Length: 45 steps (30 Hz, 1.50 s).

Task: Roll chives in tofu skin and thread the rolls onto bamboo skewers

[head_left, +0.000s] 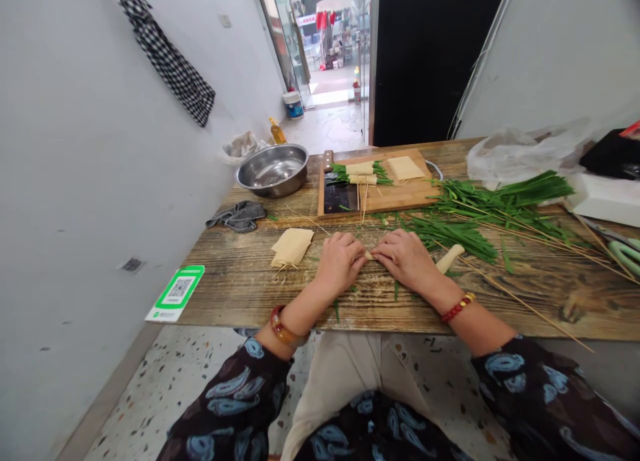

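Desk [280, 301], near side: worn wood grain, green leaf scraps in front of the wearer. Left hand [341, 257] and right hand [406, 255] face each other here, about level. Both narrow: fingers curled, thumbs and fingertips pinched, each on one end of a small beige roll [369, 255].

Position of roll: in the gap between the two sets of fingertips, so to the right of the left hand and to the left of the right hand; neither hand is clearly nearer. Only a short middle stretch shows, ends hidden under the fingers. Long axis, as far as visible, runs crosswise from hand to hand, roughly parallel to the desk's front edge. Whether the roll touches the wood: cannot tell. Judgement: with a hand at each end, the straightness of that axis depends on both grips being level.

Just right of the right hand: pale cylinder [450, 259], partly covered, slanting away; a wooden handle or another roll, cannot tell which. Left of the left hand, apart from it: stack of thin bean-curd sheets [293, 246]. Beyond the right hand: cut garlic chives [455, 237], lying mostly sideways.

Farther: wooden chopping board [400, 195], bearing a cleaver [341, 197] and leaf-filled rolls [363, 179], also laid crosswise. Left of the board, apart: steel basin [280, 189]
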Tool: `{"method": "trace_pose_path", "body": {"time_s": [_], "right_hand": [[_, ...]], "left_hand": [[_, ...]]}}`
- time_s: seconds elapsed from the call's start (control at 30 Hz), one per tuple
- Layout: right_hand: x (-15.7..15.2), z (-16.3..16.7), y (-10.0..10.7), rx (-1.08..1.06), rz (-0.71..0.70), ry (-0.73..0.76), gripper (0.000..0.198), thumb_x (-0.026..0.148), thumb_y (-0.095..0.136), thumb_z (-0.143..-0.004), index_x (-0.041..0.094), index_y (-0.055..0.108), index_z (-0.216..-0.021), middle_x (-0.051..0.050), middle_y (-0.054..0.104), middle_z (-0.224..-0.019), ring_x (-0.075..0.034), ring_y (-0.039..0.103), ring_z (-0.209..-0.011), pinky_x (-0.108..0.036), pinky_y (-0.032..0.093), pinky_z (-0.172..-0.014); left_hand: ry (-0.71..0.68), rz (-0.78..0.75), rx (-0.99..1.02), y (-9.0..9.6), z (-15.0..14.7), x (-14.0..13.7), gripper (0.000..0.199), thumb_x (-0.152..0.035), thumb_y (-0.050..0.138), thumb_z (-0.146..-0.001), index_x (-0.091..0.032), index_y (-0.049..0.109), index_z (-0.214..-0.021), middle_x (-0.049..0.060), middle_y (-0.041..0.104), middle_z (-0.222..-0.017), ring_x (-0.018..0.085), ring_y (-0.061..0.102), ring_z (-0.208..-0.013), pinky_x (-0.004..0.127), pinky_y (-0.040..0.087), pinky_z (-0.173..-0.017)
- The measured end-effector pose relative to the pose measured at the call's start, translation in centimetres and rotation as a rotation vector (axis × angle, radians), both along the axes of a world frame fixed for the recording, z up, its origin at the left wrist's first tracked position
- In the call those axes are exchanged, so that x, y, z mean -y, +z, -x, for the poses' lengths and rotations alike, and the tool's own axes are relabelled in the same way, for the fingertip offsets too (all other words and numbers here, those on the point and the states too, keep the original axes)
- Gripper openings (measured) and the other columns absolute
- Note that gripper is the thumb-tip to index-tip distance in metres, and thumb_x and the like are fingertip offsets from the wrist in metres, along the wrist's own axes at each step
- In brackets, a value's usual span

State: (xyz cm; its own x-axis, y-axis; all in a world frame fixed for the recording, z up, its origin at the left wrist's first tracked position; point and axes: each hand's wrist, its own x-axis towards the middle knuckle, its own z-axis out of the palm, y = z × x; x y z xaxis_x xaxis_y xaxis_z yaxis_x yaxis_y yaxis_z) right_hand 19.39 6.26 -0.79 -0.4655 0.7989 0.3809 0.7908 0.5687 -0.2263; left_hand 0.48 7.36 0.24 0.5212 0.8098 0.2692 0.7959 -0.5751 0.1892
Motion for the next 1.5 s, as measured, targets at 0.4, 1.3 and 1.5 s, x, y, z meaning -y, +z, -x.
{"method": "trace_pose_path", "body": {"time_s": [0.4,1.3,1.5], "right_hand": [[-0.6,-0.3,-1.2,-0.13,0.118,-0.012,0.021,0.03,0.051,-0.093,0.025,0.07,-0.101,-0.005,0.064,-0.097,-0.02,0.051,-0.09,-0.034,0.036,-0.076],[0.3,-0.6,-0.8,-0.156,0.031,0.127,0.017,0.024,0.053,-0.092,0.022,0.069,-0.096,-0.004,0.065,-0.09,-0.018,0.055,-0.086,-0.032,0.035,-0.076],[1.0,-0.6,-0.1,-0.046,-0.167,0.077,0.02,0.021,0.049,-0.094,0.024,0.067,-0.1,-0.004,0.066,-0.093,-0.018,0.053,-0.089,-0.034,0.031,-0.08]], "left_hand": [[-0.065,0.13,0.087,-0.3,0.0,-1.0,0.01,-0.023,0.057,-0.086,-0.018,0.06,-0.077,0.003,0.063,-0.087,0.019,0.051,-0.088,0.033,0.038,-0.078],[0.01,0.308,0.65,0.2,0.8,-1.6,0.018,-0.027,0.055,-0.084,-0.015,0.063,-0.095,0.005,0.064,-0.088,0.016,0.058,-0.083,0.03,0.046,-0.078],[-0.101,0.621,0.657,1.1,-0.2,-3.3,0.026,-0.031,0.049,-0.085,-0.014,0.067,-0.079,0.004,0.068,-0.081,0.015,0.06,-0.079,0.026,0.046,-0.074]]}}
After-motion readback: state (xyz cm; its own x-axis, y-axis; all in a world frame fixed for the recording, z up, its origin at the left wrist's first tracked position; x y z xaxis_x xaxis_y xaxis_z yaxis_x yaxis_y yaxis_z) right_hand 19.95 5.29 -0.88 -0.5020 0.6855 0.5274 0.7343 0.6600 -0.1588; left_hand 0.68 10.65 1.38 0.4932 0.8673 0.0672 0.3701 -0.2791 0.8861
